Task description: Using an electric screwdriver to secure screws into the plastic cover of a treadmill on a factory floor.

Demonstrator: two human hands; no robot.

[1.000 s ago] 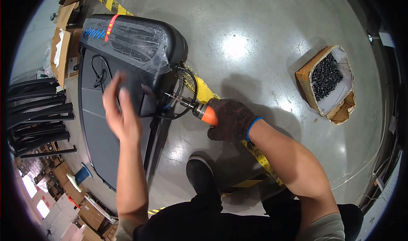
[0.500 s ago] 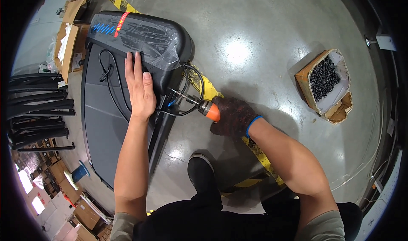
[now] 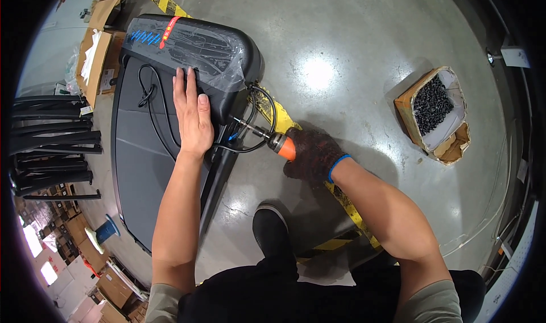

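Since the earlier frame, the bare left hand (image 3: pixel 192 115) has settled flat on the black treadmill (image 3: pixel 165 124), its fingers (image 3: pixel 183 81) straight and pressed close together, reaching up to the edge of the black motor hood wrapped in clear plastic film (image 3: pixel 193 52). That treadmill lies on the grey polished concrete floor (image 3: pixel 352 50), in front of the person and to their left. At the hood's right corner, the right hand in a dark knitted glove with a blue cuff (image 3: pixel 313 157) grips the orange-handled power screwdriver (image 3: pixel 273 141); its fingers are curled tightly around the handle, and the metal tip points at the corner where black cables (image 3: pixel 259 121) loop out. One black shoe (image 3: pixel 272 232) stands on the floor beside the treadmill's edge. Well apart to the right sits an open cardboard box of black screws (image 3: pixel 435 109). Yellow-and-black hazard tape (image 3: pixel 341 200) runs under the right forearm.
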